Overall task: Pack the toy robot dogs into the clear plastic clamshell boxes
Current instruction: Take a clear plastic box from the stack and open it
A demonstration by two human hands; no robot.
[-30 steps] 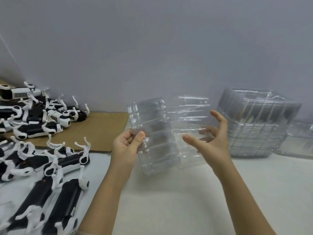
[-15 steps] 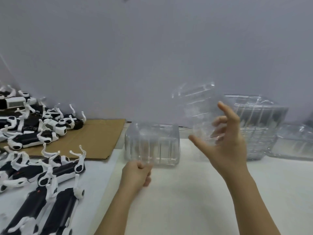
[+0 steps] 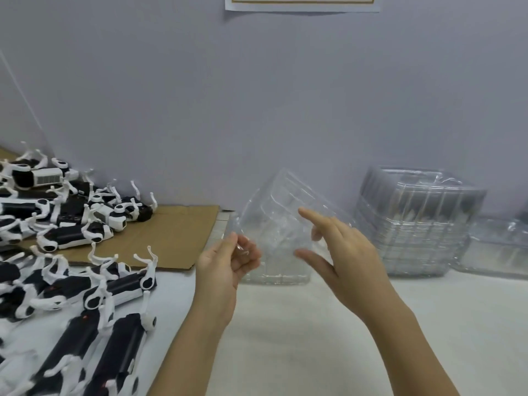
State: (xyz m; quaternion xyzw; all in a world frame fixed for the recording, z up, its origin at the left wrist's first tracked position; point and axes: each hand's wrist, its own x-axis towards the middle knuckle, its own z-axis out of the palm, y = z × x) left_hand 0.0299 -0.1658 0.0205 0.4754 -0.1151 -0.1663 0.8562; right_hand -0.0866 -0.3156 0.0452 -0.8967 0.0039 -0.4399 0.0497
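Two hands seemed to be opening the clamshell box (image 3: 275, 271), left hand (image 3: 225, 267) pinching its edge, right hand (image 3: 343, 252) straight-fingered on the lid (image 3: 294, 195); a toy robot dog (image 3: 123, 284) from their left looked next.

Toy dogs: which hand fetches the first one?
Probably left: the left hand is nearer the toy dogs piled on that side; the right hand is at the open clamshell box, farther away.

Observed: bare left hand (image 3: 225, 270) and bare right hand (image 3: 345, 252); both forearms (image 3: 197, 341) uncovered as far as the lower frame edge.
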